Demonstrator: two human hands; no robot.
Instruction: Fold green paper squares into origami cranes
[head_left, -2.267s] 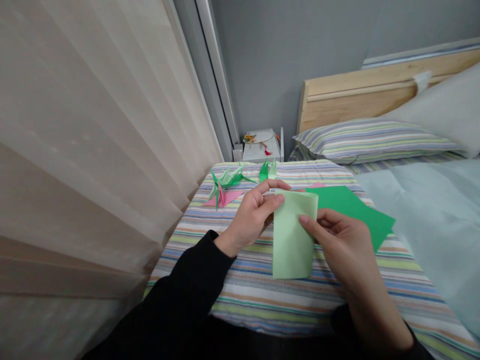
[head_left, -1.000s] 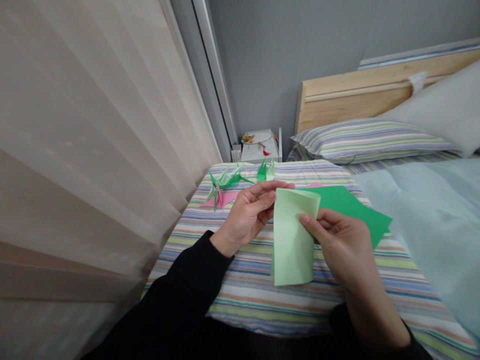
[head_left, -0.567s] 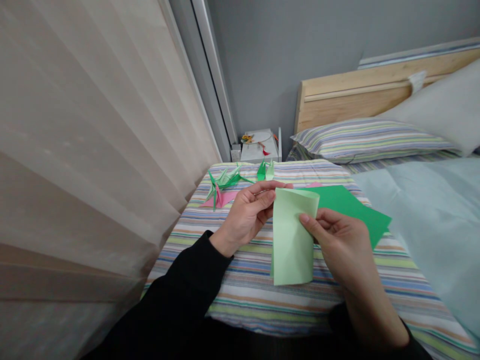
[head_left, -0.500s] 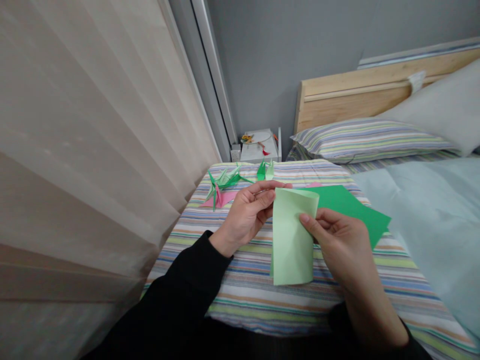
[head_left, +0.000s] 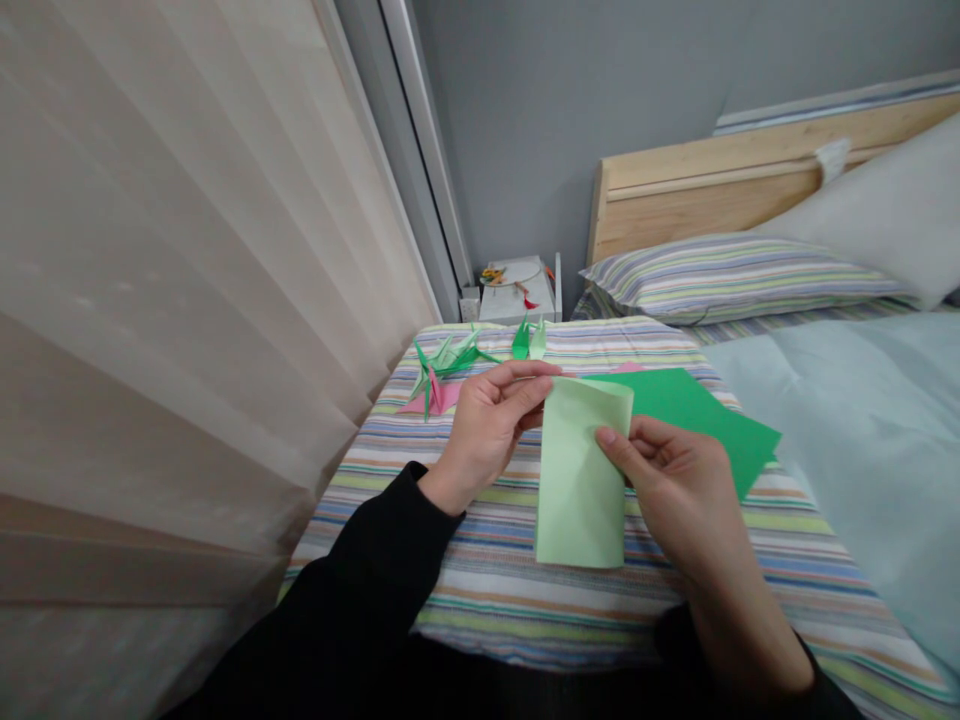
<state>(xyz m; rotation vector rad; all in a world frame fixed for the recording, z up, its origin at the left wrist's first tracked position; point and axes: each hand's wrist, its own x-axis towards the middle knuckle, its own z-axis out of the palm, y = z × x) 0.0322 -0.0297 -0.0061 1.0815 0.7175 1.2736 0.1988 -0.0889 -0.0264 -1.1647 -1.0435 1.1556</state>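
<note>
A light green sheet of paper (head_left: 579, 490), bent over on itself with a rounded fold at its right side, is held up between my two hands. My left hand (head_left: 491, 425) pinches its upper left corner. At the right side, my right hand (head_left: 671, 475) grips the sheet with the thumb on the near face and the fingers behind. Behind it on the striped cloth lies a dark green sheet of paper (head_left: 694, 415), with a bit of pink paper showing at its far edge.
Folded paper cranes (head_left: 442, 365) in green and pink sit at the table's far left. Two small folded green pieces (head_left: 529, 341) stand by the far edge. A pleated curtain (head_left: 187, 250) hangs on the left; a bed with a striped pillow (head_left: 742, 278) is on the right.
The light green sheet has shifted slightly left, and its left edges now lie closer together, the back layer no longer showing at the lower left. Both hands keep their hold.
</note>
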